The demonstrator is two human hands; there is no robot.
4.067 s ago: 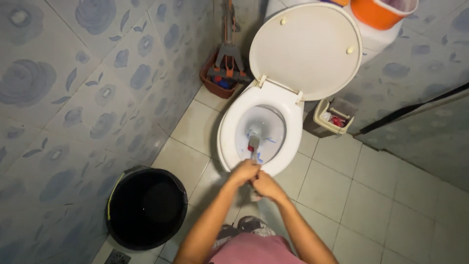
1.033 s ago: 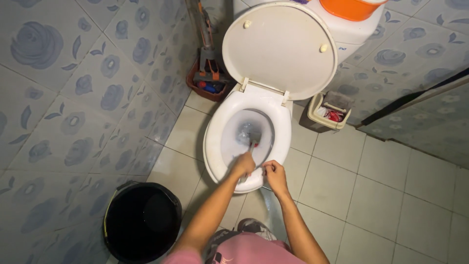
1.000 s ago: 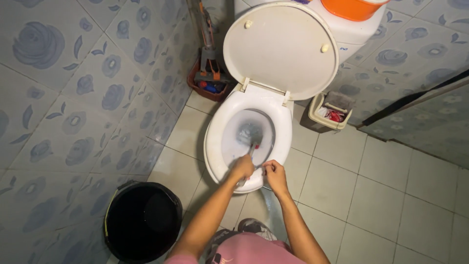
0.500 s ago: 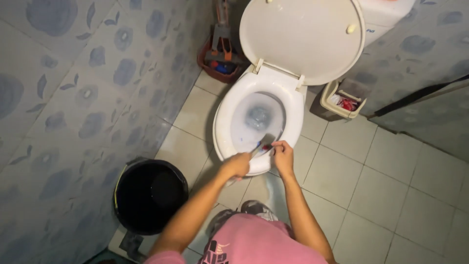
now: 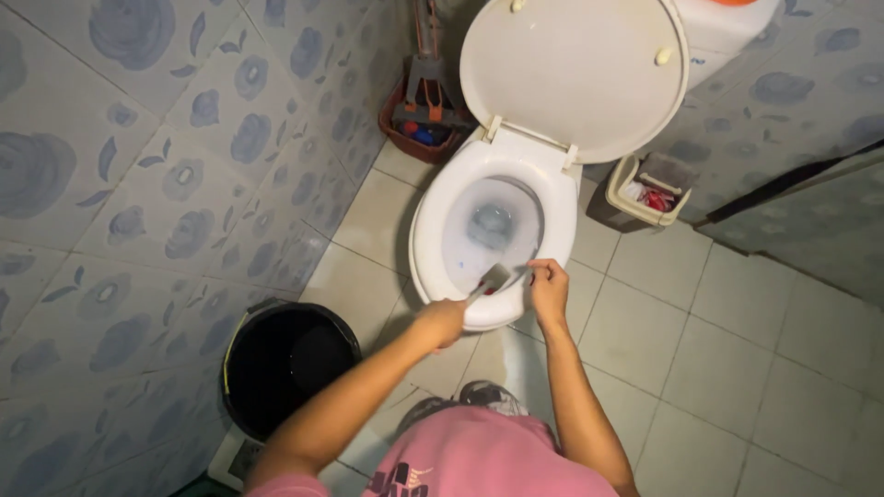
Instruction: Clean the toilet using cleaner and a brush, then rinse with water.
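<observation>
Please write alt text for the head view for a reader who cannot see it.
A person's left hand holds a toilet brush at the front rim of an open white toilet, while the right hand touches the rim. A black bucket stands left, on the tiled floor.

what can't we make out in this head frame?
- Brush handle: mostly hidden inside the left hand, head view.
- Right hand at the toilet rim: fingertips too small to tell whether they pinch anything.
- Black bucket: inside too dark to see contents.
- Small bin: contents too small to name.
- Tank: cut off by the top edge.
</observation>
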